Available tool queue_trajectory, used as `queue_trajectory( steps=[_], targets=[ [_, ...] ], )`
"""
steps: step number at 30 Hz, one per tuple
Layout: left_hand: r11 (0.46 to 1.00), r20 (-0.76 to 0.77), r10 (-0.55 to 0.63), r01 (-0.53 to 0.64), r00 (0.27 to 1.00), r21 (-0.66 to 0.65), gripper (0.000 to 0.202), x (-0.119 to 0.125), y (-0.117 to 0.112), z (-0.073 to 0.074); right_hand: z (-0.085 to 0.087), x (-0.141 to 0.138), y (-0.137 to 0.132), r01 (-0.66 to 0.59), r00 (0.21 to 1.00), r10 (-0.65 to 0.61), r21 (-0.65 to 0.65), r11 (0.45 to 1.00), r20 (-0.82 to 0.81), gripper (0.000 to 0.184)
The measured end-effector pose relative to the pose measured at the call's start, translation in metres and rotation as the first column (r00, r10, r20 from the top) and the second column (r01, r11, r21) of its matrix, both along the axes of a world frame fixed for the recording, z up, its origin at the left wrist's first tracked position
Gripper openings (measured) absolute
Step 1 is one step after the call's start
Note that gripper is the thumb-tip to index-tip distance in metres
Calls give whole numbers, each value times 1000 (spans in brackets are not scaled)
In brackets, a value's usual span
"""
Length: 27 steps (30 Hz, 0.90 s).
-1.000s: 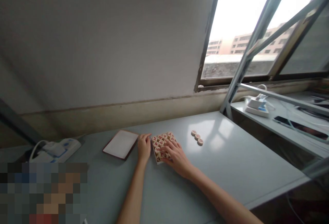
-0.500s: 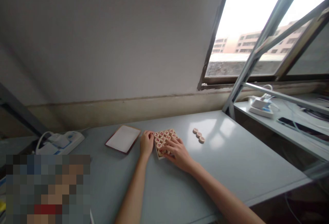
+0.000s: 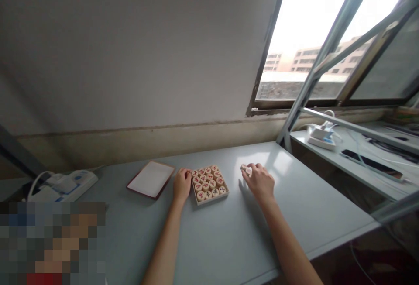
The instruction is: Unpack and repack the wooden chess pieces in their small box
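Note:
A shallow box (image 3: 212, 200) on the desk holds rows of round wooden Chinese chess pieces (image 3: 205, 186) with red characters. My left hand (image 3: 182, 183) is at the box's left side, fingers curled and pressed to its edge. Out to the right of the box, my right hand (image 3: 261, 182) has its thumb and fingers closed around loose Chinese chess pieces (image 3: 248, 170). Part of these pieces shows at the fingertips; the rest is hidden behind the fingers.
The box lid (image 3: 151, 179), white inside with a dark red rim, lies left of my left hand. A power strip (image 3: 70, 183) is at the far left. Metal bed-frame bars (image 3: 299, 101) rise at the right, beside a second desk with another power strip (image 3: 322, 136) and a phone (image 3: 371, 165).
My right hand has left the box and moved right onto the loose pieces, closing on them. My left hand stays at the box's left edge. The view has shifted slightly.

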<state>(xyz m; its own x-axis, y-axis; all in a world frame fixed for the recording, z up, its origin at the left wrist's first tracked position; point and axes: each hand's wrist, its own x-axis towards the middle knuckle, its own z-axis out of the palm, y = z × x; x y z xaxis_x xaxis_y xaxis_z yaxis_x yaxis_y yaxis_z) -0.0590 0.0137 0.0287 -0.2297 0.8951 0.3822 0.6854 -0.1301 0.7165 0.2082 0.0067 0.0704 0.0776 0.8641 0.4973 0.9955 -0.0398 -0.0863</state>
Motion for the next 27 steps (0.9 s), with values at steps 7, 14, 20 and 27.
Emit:
queue_trajectory(
  steps=[7, 14, 20, 27],
  targets=[
    [1000, 11, 1, -1, 1000, -1, 22, -1, 3, -3, -12, 2, -2, -196, 980, 194, -202, 960, -32, 20],
    [1000, 19, -6, 6, 1000, -18, 21, 0, 2, -2, 4, -27, -10, -329, 928, 341, 98, 939, -151, 26],
    [1000, 4, 2, -2, 1000, -31, 22, 1, 1, -1, 4, -60, -22, -727, 654, 698, 15, 687, -293, 21],
    [1000, -18, 10, -11, 1000, -23, 21, 2, 1, -2, -1, -70, -26, -780, 621, 742, -111, 615, -254, 32]
  ],
)
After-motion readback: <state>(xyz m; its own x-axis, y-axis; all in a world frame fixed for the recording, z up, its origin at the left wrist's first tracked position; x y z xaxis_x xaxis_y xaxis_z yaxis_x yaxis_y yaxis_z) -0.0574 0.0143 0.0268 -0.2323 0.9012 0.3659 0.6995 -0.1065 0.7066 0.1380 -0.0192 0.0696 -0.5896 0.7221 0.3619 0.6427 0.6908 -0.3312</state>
